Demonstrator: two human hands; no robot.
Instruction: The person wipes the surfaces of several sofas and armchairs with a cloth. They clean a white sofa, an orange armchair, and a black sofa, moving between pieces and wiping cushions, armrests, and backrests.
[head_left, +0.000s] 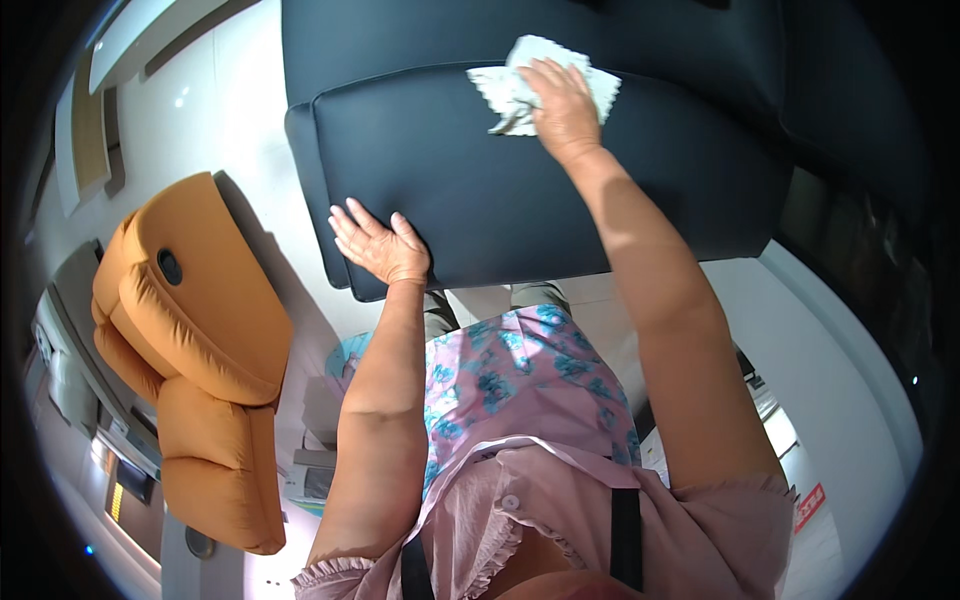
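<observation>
A black leather-look sofa seat (465, 195) spreads out before me. My right hand (562, 101) presses a white cloth with zigzag edges (491, 86) flat on the seam near the rear of the front cushion; the cloth is crumpled on its left side and sticks out around the fingers. At the cushion's front left part, my left hand (380, 244) rests palm down with its fingers spread, holding nothing. A pink apron with blue flowers (517, 367) hangs between my arms, below the cushion's front edge.
An orange recliner (217, 300) stands on the pale floor at the left, with a grey seat (79, 292) beyond it. A white low wall or ledge (832, 330) runs along the right. Behind my left arm, near the floor, is a turquoise round object (346, 356), partly hidden.
</observation>
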